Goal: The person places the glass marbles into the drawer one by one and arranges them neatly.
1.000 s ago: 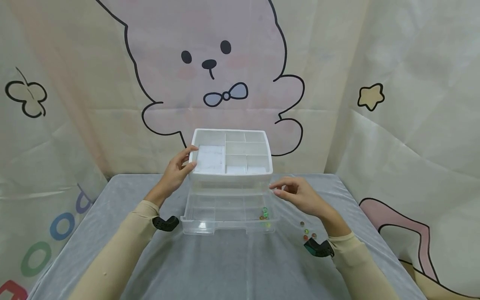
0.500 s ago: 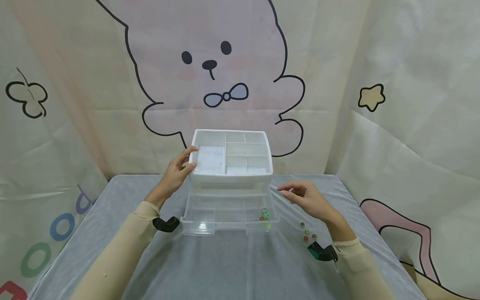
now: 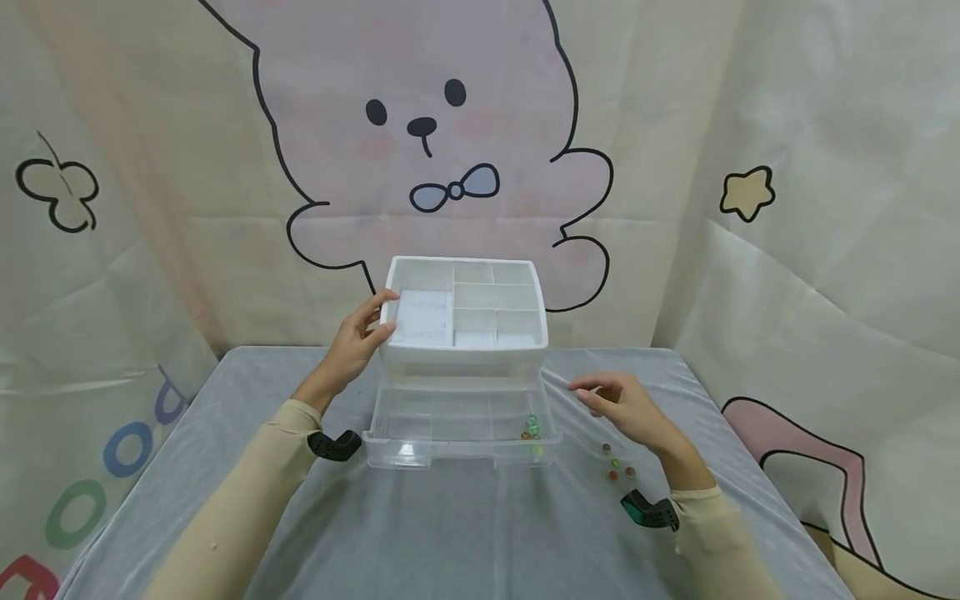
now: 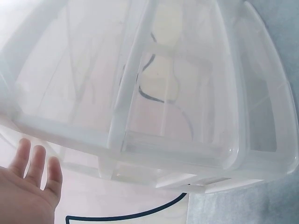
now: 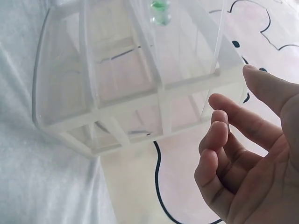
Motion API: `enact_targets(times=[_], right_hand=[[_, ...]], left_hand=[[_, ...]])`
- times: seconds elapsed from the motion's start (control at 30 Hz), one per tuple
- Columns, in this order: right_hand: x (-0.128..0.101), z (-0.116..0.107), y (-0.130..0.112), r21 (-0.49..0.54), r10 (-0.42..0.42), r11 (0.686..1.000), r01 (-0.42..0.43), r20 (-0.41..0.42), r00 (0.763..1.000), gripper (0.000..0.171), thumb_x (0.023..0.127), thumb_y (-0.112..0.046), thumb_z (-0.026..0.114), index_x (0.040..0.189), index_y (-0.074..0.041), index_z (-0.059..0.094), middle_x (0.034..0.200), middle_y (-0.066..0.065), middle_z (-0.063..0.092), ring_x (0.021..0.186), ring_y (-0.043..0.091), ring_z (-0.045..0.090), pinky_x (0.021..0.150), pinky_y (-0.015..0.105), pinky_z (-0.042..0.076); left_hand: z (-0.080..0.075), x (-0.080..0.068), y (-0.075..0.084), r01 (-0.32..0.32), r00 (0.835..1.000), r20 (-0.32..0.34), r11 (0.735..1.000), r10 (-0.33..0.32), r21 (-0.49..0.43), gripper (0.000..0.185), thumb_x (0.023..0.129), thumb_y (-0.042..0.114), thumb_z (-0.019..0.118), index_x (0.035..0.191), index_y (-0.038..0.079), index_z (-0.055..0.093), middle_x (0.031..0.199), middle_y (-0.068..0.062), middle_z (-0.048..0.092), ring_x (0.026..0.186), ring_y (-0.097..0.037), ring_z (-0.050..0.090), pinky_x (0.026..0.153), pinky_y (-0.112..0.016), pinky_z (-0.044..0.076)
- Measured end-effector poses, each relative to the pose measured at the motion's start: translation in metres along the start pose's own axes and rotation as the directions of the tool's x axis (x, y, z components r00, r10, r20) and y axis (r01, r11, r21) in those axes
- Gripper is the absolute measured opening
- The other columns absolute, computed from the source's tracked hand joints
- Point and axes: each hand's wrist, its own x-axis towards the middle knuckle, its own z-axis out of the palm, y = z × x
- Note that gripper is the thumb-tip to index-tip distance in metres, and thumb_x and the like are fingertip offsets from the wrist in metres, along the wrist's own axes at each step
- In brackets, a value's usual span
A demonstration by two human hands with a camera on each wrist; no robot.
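Note:
A clear plastic drawer organizer (image 3: 397,375) with a white compartmented top tray (image 3: 463,348) stands on the table. Its bottom drawer (image 3: 457,427) is pulled out toward me. Green and brownish beads (image 3: 532,427) lie at that drawer's right side. My left hand (image 3: 351,346) holds the tray's left rim, index finger and thumb over the edge; the left wrist view shows other fingers (image 4: 35,163) beside the organizer's side. Off to the right, apart from it, my right hand (image 3: 626,408) hovers with loosely bent fingers (image 5: 252,121) and nothing between them.
Several small beads (image 3: 613,475) in brown, red and green lie on the grey tablecloth (image 3: 442,533) below my right hand. A printed cloth backdrop (image 3: 637,167) closes off the back and sides. Dark devices (image 3: 335,446) are strapped to both wrists.
My right hand has drawn away from the organizer's right side, moving right and slightly toward me. The left hand stays on the rim; organizer and beads keep their places.

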Motion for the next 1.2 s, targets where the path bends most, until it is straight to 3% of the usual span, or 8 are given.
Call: enact_targets(times=[0.17,0.37,0.5,0.77,0.97,1.1,1.2], right_hand=[[-0.003,-0.001,0.013,0.029,0.022,0.999,-0.022,-0.014,1.0,0.025,0.102,-0.009,0.057,0.118,0.007,0.069,0.075,-0.003,0.055,0.06,0.006,0.047,0.053,0.027,0.04],[-0.009,-0.003,0.029,0.038,0.042,0.998,-0.041,-0.028,0.999,0.025,0.103,-0.008,0.055,0.118,0.008,0.068,0.072,0.007,0.053,0.057,0.009,0.041,0.05,0.03,0.035],[-0.015,-0.003,0.039,0.029,0.091,0.995,-0.09,-0.028,0.995,0.027,0.104,-0.011,0.055,0.12,0.005,0.068,0.071,0.005,0.054,0.056,0.006,0.039,0.048,0.029,0.033],[-0.023,-0.008,0.059,0.026,0.161,0.987,-0.16,-0.004,0.987,0.029,0.104,-0.014,0.056,0.122,0.005,0.068,0.075,0.001,0.056,0.063,0.008,0.051,0.055,0.028,0.04],[-0.03,-0.013,0.074,-0.011,0.217,0.976,-0.217,0.011,0.976,0.033,0.102,-0.016,0.059,0.125,0.007,0.067,0.088,-0.003,0.066,0.072,0.017,0.061,0.069,0.03,0.051],[-0.034,-0.016,0.085,-0.022,0.236,0.972,-0.236,0.027,0.971,0.036,0.101,-0.017,0.061,0.126,0.009,0.065,0.107,0.011,0.071,0.077,0.02,0.064,0.071,0.031,0.053],[-0.036,-0.018,0.092,-0.019,0.247,0.969,-0.246,0.05,0.968,0.037,0.1,-0.016,0.062,0.126,0.01,0.065,0.113,0.024,0.069,0.077,0.014,0.063,0.07,0.031,0.052]], left_hand=[[-0.001,0.001,0.0,0.002,1.0,-0.009,1.0,-0.002,0.005,0.048,0.104,0.008,0.05,0.15,0.003,0.04,0.16,-0.018,0.033,0.127,-0.029,0.048,0.089,-0.019,0.045],[-0.002,0.002,0.003,0.014,1.0,-0.007,1.0,-0.014,0.0,0.048,0.103,0.009,0.051,0.15,0.005,0.04,0.157,-0.018,0.037,0.122,-0.022,0.05,0.087,-0.019,0.047],[-0.001,0.002,0.003,0.016,1.0,-0.003,1.0,-0.016,-0.003,0.048,0.103,0.009,0.05,0.15,0.004,0.04,0.156,-0.019,0.038,0.12,-0.02,0.05,0.086,-0.019,0.047],[0.0,0.0,0.003,0.014,1.0,-0.003,1.0,-0.014,-0.004,0.048,0.103,0.008,0.051,0.15,0.003,0.04,0.158,-0.017,0.037,0.121,-0.021,0.051,0.087,-0.02,0.046],[0.0,0.0,0.001,0.01,1.0,-0.006,1.0,-0.01,0.0,0.047,0.103,0.007,0.051,0.149,0.003,0.041,0.157,-0.018,0.037,0.124,-0.024,0.05,0.088,-0.02,0.046],[0.0,0.001,0.002,0.005,1.0,-0.005,1.0,-0.005,-0.008,0.047,0.103,0.007,0.051,0.149,0.003,0.041,0.157,-0.019,0.037,0.124,-0.025,0.05,0.087,-0.02,0.046],[0.0,0.0,0.001,0.002,1.0,-0.005,1.0,-0.002,-0.011,0.047,0.103,0.006,0.05,0.149,0.002,0.04,0.158,-0.02,0.035,0.123,-0.023,0.05,0.087,-0.02,0.046]])
